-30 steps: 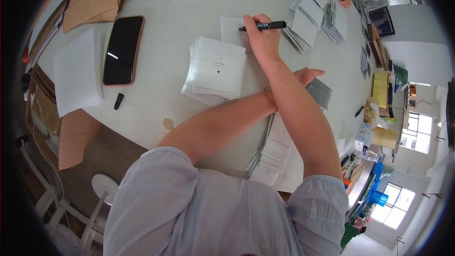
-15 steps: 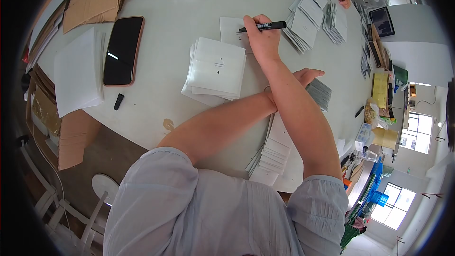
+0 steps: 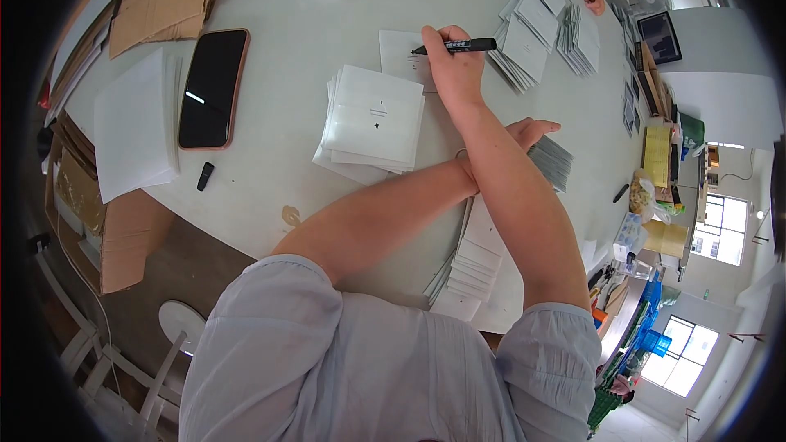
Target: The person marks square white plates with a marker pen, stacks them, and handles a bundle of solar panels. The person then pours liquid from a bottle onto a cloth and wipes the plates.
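Observation:
My right hand [image 3: 456, 69] is closed around a black marker [image 3: 471, 45]. The marker's tip rests at the small dark lines on a white card [image 3: 397, 47]. Just in front of that card sits a stack of white cards [image 3: 378, 110], its top one bearing printed lines and a small black mark. My left forearm crosses beneath the right one. My left hand [image 3: 534, 128] lies beyond the crossing, partly covered, with a finger stretched out. Next to it is a stack of grey-edged cards [image 3: 552, 164]. A fanned row of white cards [image 3: 471, 266] lies close to my body.
A phone [image 3: 214, 88], a black marker cap [image 3: 205, 176] and a pile of white sheets [image 3: 135, 127] lie on the left. Cardboard pieces [image 3: 164, 4] are at the far left. More card stacks [image 3: 524, 37] stand at the back right, near another person's hand [image 3: 594, 2].
My right hand and the marker have shifted very slightly at the card. My left hand and the stacks have stayed in place.

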Demonstrator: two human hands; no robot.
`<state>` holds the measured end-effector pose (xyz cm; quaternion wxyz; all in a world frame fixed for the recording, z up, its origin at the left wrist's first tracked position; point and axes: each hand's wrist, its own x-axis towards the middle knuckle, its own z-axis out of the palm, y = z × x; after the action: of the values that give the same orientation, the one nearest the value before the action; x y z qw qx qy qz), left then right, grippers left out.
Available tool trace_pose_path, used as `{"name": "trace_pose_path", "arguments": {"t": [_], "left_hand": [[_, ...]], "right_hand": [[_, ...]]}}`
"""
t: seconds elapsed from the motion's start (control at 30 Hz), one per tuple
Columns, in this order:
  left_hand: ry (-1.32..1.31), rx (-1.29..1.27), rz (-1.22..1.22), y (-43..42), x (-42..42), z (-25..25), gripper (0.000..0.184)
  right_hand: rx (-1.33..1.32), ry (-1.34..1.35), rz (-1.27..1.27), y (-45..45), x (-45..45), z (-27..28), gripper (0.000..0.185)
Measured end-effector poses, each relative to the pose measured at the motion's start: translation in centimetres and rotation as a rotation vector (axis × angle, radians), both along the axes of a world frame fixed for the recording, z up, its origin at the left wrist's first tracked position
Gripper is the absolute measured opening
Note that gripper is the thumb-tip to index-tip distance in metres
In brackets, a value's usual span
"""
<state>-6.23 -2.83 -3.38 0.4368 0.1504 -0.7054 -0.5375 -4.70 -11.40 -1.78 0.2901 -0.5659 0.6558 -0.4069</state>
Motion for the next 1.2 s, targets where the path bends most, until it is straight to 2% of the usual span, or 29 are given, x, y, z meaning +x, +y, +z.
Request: {"name": "trace_pose_path", "arguments": {"t": [0.23, 0.33, 0.57, 0.7, 0.73, 0.83, 0.87, 0.93, 0.97, 1.03, 1.07, 1.1, 1.2], "left_hand": [[0.004, 0.010, -0.001, 0.1, 0.1, 0.2, 0.091], [0.034, 0.002, 0.003, 0.0, -0.1, -0.1, 0.091], [0.013, -0.044, 0.030, 0.1, 0.1, 0.1, 0.090], [-0.040, -0.060, -0.007, 0.2, 0.7, 0.8, 0.088], [-0.056, -0.073, -0.019, 0.2, 0.7, 0.8, 0.086], [0.018, -0.084, 0.045, 0.0, 0.2, 0.0, 0.081], [-0.020, -0.076, 0.005, 0.1, 0.7, 1.8, 0.082], [0.017, -0.128, 0.092, -0.2, -0.4, 0.2, 0.085], [0.050, -0.166, 0.178, -0.2, -0.8, -0.4, 0.088], [0.014, -0.122, 0.131, 0.0, -0.1, 0.4, 0.090], [-0.027, -0.069, 0.089, 0.1, 0.2, 0.6, 0.093], [-0.028, -0.077, 0.086, 0.2, 0.3, 0.7, 0.093], [-0.054, -0.090, 0.080, 0.2, 0.5, 0.8, 0.096]], "right_hand": [[0.002, 0.042, 0.019, 0.2, 0.2, 0.5, 0.028], [0.037, -0.023, -0.018, 0.3, 0.2, 0.7, 0.028], [-0.093, -0.271, -0.087, 0.2, 0.0, 1.1, 0.026], [-0.284, -0.339, -0.002, 2.3, -0.1, 2.8, 0.023], [-0.232, -0.409, 0.006, 4.2, 0.4, 5.0, 0.017], [-0.327, -0.374, 0.071, 8.8, -1.2, 8.3, 0.012], [-0.371, -0.365, 0.081, 10.5, -2.4, 9.2, 0.012], [-0.546, -0.126, 0.120, 13.6, -7.4, 9.0, 0.013], [-0.518, -0.146, 0.019, 15.1, -9.3, 9.0, 0.012], [-0.535, -0.127, -0.163, 16.5, -12.9, 8.5, 0.013], [-0.580, -0.088, -0.245, 16.8, -14.8, 7.9, 0.014], [-0.519, -0.078, -0.238, 17.5, -16.8, 7.2, 0.024], [-0.382, -0.142, -0.076, 19.1, -20.0, 3.7, 0.051]]}}
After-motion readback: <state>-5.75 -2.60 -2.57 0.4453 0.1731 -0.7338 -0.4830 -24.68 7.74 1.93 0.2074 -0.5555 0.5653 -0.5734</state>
